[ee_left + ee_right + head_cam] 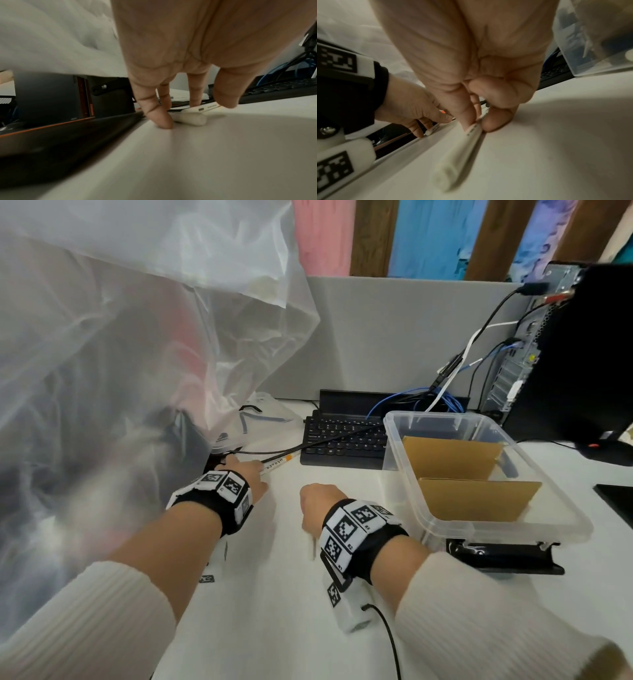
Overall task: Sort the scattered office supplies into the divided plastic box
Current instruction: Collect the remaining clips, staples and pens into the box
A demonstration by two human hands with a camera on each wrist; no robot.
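Note:
My left hand [251, 470] is at the desk's left edge, fingers down. It pinches a white pen with an orange band [278, 463] between thumb and fingers [195, 94]. The pen [204, 107] lies low over the desk, and a second white round piece [190, 119] sits under it. My right hand [317, 501] pinches another white pen [462, 150] near its tip, with the pen's length flat on the desk. The divided clear plastic box [399, 450] stands to the right; two brown cardboard dividers [476, 498] split it. I see nothing in its compartments.
A black keyboard [342, 440] lies behind the hands, with cables across it. A black stapler-like tool [507, 556] sits against the box's front. A large plastic sheet [120, 354] covers the left side. A black PC tower [582, 354] stands at the right.

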